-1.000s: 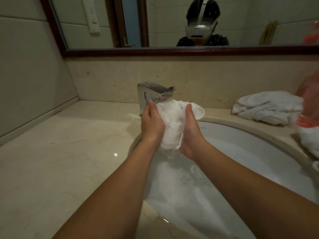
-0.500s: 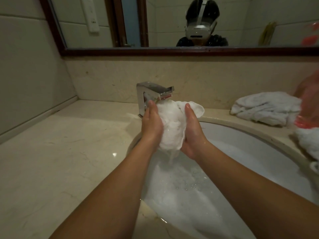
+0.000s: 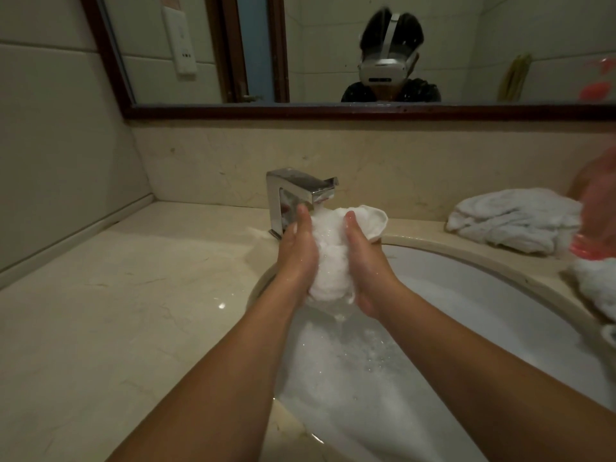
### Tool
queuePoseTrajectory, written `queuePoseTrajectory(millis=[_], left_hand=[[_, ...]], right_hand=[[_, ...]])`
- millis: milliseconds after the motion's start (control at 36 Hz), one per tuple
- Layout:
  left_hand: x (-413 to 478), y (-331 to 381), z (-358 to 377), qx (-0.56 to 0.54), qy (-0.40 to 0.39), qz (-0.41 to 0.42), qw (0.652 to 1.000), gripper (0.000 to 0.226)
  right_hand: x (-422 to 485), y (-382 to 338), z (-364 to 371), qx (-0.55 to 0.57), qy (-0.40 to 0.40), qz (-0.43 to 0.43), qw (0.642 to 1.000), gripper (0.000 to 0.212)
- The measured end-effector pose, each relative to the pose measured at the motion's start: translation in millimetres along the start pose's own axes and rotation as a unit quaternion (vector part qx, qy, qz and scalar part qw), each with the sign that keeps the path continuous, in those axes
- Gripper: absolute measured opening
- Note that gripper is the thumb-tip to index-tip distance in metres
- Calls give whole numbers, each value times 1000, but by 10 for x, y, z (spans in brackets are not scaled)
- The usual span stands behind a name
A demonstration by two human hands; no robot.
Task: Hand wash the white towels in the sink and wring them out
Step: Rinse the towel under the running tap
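Note:
A bunched, wet white towel (image 3: 330, 258) is held up over the sink (image 3: 493, 281), right under the faucet spout (image 3: 310, 188). My left hand (image 3: 296, 251) grips its left side and my right hand (image 3: 365, 261) grips its right side, squeezing it between them. A flap of the towel sticks out past my right fingers. Water drips from the towel's lower end into foamy water (image 3: 350, 378) in the basin. More white towels (image 3: 513, 221) lie on the counter at the right, and another (image 3: 596, 288) sits at the right edge.
The beige stone counter (image 3: 116, 311) stretches to the left of the basin, up to the tiled wall. A blurred pink-red object (image 3: 593, 228) stands at the far right by the towels. The mirror (image 3: 333, 48) hangs above the backsplash.
Both hands stay around the towel under the spout and have pressed a little closer together. Water runs from the towel's lower end.

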State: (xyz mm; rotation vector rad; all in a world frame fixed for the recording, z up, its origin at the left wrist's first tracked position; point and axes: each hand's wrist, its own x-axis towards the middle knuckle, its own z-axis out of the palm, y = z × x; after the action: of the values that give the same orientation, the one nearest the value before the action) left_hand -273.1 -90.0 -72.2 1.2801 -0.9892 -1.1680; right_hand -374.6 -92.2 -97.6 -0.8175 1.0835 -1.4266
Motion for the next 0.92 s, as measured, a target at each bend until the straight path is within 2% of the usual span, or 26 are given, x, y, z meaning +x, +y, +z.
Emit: queuePoseTrajectory(millis=[56,139,167,222,306,361,444,500,528,611,639,694,722,778,917], left_hand=[[-9,14,-4,28,0,11,1000,66],[16,-23,-5,49,-1,18,999,77],[17,-35,-6,51,-1,27,998,75],[34,-65,-9,56,-5,41,998,64],[67,-85,-21,52,-1,51,997,48],[74,-82,-21,51,5,54,997,44],[81,-78,-7,36,19,36,999,33],[46,-40,3,22,19,14,999,38],[35,-28,7,15,21,4,1000,43],[27,-10,-5,-5,34,-10,999,52],[22,-3,-16,-10,43,-13,999,55],[27,2,-50,-21,54,-28,998,64],[34,1,-64,-24,58,-37,997,68],[53,-15,-86,-28,70,-40,996,78],[-8,18,-76,-21,61,-39,997,86]], right_hand=[[-21,9,20,-15,6,-10,1000,63],[-48,8,38,-52,20,-27,998,97],[-38,17,28,-67,25,-33,997,101],[-48,-7,19,-89,23,-42,995,89],[-72,-78,5,-86,34,-32,995,53],[-86,-105,-21,-71,49,7,996,55],[-75,-85,-52,-32,71,73,994,81],[-11,-51,-85,-19,72,83,994,99],[4,-39,-88,-25,69,88,993,103],[-38,-43,-26,-37,58,78,995,95],[-31,-30,-21,-36,51,77,995,105],[56,54,-22,-36,46,84,995,143],[88,81,-24,-40,44,83,995,154],[-5,16,26,-56,33,77,995,148],[-86,4,24,-114,7,16,993,86]])
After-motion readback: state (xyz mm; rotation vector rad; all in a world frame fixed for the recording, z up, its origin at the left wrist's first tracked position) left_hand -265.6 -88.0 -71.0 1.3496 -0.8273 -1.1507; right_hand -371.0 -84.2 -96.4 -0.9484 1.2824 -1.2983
